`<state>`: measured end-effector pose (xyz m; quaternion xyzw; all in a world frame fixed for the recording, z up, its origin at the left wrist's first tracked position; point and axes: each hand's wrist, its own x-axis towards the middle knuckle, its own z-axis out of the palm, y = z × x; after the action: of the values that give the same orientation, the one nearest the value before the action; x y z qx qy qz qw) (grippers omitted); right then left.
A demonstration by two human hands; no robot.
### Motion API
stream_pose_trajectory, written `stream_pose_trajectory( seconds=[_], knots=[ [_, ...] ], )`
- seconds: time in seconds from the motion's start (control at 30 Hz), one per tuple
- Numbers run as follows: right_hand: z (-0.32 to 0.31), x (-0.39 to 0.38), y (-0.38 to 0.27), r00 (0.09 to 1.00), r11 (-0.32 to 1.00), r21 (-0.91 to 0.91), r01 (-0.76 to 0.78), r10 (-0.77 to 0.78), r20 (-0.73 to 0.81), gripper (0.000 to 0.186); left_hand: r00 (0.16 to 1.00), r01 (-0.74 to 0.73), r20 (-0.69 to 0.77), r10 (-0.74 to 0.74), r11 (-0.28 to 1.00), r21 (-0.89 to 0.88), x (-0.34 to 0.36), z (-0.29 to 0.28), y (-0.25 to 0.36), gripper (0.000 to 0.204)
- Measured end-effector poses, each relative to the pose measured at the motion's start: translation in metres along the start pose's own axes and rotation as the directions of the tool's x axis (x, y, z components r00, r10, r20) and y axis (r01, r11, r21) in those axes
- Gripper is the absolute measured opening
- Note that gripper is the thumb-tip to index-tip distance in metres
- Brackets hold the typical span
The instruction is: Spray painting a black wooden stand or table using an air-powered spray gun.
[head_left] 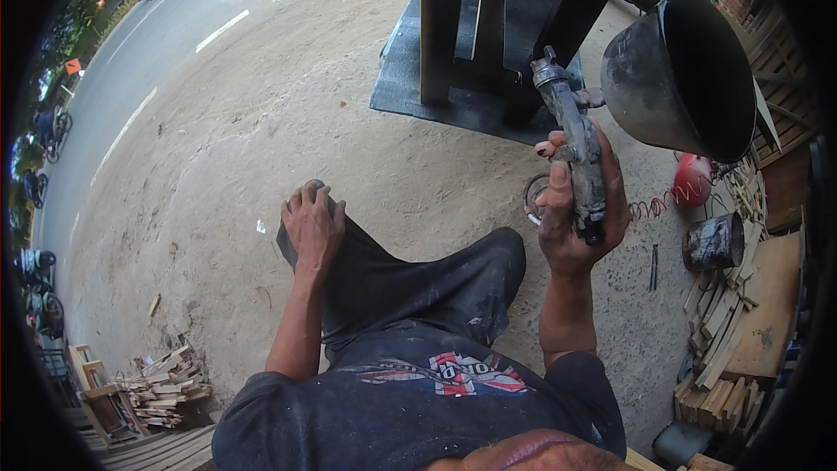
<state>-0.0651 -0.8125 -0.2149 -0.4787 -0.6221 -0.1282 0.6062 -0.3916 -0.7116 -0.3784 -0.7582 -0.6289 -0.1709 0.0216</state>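
Note:
My right hand (582, 209) is wrapped round the handle of a paint-smeared spray gun (571, 135). The gun's nozzle points away from me, toward a black-painted wooden frame with slats (491, 26), and stands apart from it in depth as far as I can tell. A large dark cup (641, 78) is attached at the gun's side, its wide mouth facing right. Under the frame lies a glossy black panel (405, 78). My left hand (314, 222) rests on my left knee with its fingers spread and holds nothing.
A red tank (691, 179) with a coiled red hose (649, 208) stands at the right, near a paint-stained bucket (713, 242). Wood offcuts (728, 305) lie along the right side, and more scraps (166, 388) at lower left. A road (166, 44) runs along the left.

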Motion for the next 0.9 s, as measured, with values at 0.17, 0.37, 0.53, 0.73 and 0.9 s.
stream_pose_trajectory(
  seconds=[0.17,0.37,0.53,0.73,0.9],
  knots=[
    [0.007,0.002,-0.006,1.0,1.0,-0.027,0.006,-0.006,0.019,0.044,1.0,-0.009,0.0,0.009,1.0,-0.006,-0.001,0.001,-0.002,0.045],
    [0.004,-0.023,-0.004,0.992,0.998,-0.068,0.002,0.007,0.13,0.051,1.0,-0.014,0.014,0.014,1.0,-0.014,-0.002,0.001,-0.005,0.044],
    [-0.003,-0.063,0.0,0.96,0.992,-0.107,-0.07,0.096,0.262,0.044,1.0,-0.011,0.013,0.011,1.0,0.0,-0.002,0.0,-0.006,0.045],
    [-0.002,-0.105,0.01,0.914,0.978,-0.138,-0.156,0.195,0.354,0.046,0.999,-0.024,0.025,0.024,1.0,-0.004,-0.002,0.0,-0.004,0.044],
    [0.0,-0.134,0.019,0.848,0.957,-0.143,-0.251,0.289,0.444,0.05,0.999,-0.033,0.023,0.033,0.999,0.005,-0.002,0.002,-0.001,0.043]
  ],
)
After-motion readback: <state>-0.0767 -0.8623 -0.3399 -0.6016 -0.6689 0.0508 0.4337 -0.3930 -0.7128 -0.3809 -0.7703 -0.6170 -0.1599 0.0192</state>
